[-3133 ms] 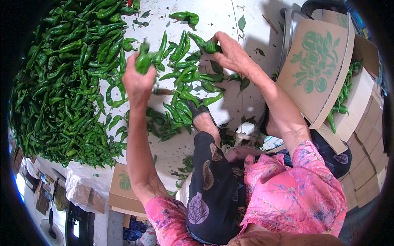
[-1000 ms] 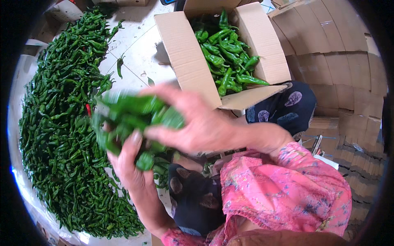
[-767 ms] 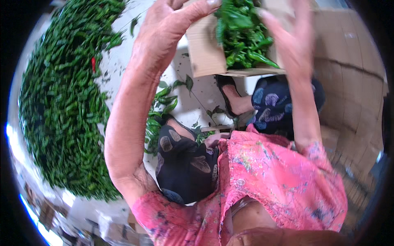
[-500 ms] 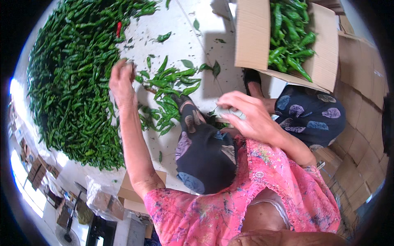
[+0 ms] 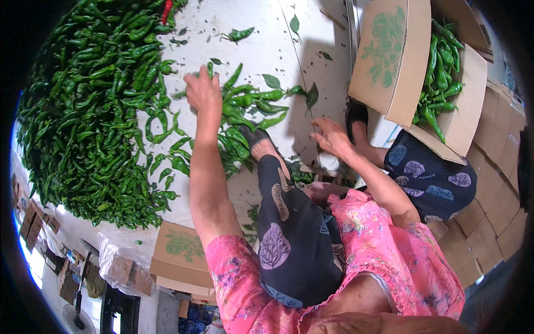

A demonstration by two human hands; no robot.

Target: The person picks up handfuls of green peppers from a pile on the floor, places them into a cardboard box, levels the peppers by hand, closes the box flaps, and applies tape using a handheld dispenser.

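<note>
My left hand point(image 5: 203, 93) is low over the pale floor between the large heap of green chili peppers point(image 5: 100, 117) and a smaller scatter of peppers point(image 5: 236, 103). Its fingers are apart, and the tip of one green pepper point(image 5: 209, 68) shows between thumb and forefinger; whether they touch it is unclear. Over the floor near my right shoe, my right hand point(image 5: 331, 137) is open with fingers spread and nothing visible in it. An open cardboard box point(image 5: 389, 67) at the upper right holds green peppers point(image 5: 442, 72).
One red pepper point(image 5: 166, 11) lies at the heap's far edge. Loose leaves point(image 5: 271, 81) and dark bits dot the floor. Flattened cardboard point(image 5: 492, 167) covers the right side. Another carton point(image 5: 181, 250), clear plastic point(image 5: 119, 261) and a fan point(image 5: 78, 317) stand at lower left.
The whole view has shifted. My left hand has come away from the heap's edge toward the scattered peppers. My right hand has moved forward, away from my body.
</note>
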